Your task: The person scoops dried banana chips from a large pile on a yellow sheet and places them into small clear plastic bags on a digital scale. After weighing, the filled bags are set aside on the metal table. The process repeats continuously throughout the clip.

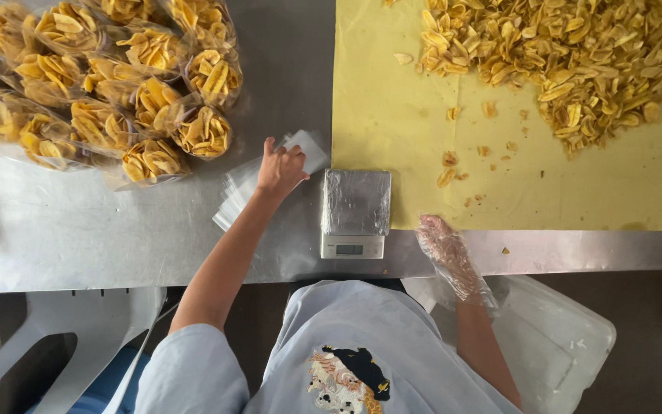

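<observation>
left hand point(280, 169): bare, just left of the small silver digital kitchen scale point(355, 213), fingers curled down onto the stack of clear empty plastic bags point(248, 184); whether a bag is pinched between the fingers cannot be told.
right hand point(444, 244): inside a thin clear plastic glove, just right of the scale at the near edge of the table, fingers loosely extended, holding nothing, fingertips touching the lower edge of the yellow paper sheet point(392, 115).
hands relative to each other: well apart, one on each side of the scale.
scale: wrapped in clear film, nothing on its platform, display facing the person, touching the left edge of the yellow sheet.
empty bags: flat on the brushed steel table point(78, 230), left of the scale, fanned slightly, partly under the left hand.
loose chips: large heap of yellow banana chips point(561, 54) on the yellow sheet, beyond and to the right of the scale; stray pieces scattered between heap and scale.
filled packs: cluster of clear tied bags of banana chips point(101, 84), far left of the scale, well apart from it.
below table: translucent plastic lidded bin point(561, 345) right of the scale; white plastic chair point(78, 330) to its left.
</observation>
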